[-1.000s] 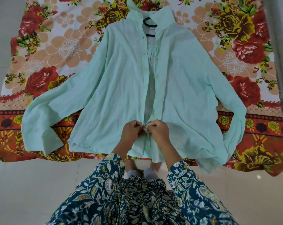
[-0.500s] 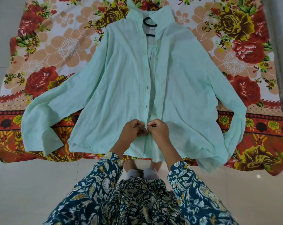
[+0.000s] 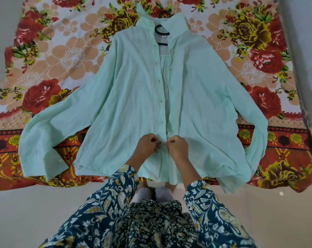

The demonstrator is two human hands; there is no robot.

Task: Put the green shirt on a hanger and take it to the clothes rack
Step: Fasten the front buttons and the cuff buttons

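The pale green shirt (image 3: 130,104) lies spread flat, front up, on a floral bedsheet (image 3: 53,56), sleeves out to both sides. A black hanger (image 3: 161,31) sits inside it; only its hook and neck show in the open collar. The front is parted down the middle, with a row of small buttons along the left edge. My left hand (image 3: 148,145) pinches the left front edge near the hem. My right hand (image 3: 176,146) pinches the right front edge, and the two fists almost touch.
The bedsheet covers a low mattress that ends at a pale tiled floor (image 3: 35,212) in front of me. My socked feet (image 3: 153,193) stand at the sheet's front edge. A grey wall strip (image 3: 305,51) runs along the right side. No clothes rack is in view.
My hands stay at the lower front opening with only small finger movements, holding the two edges close together. The shirt and hanger have not moved.
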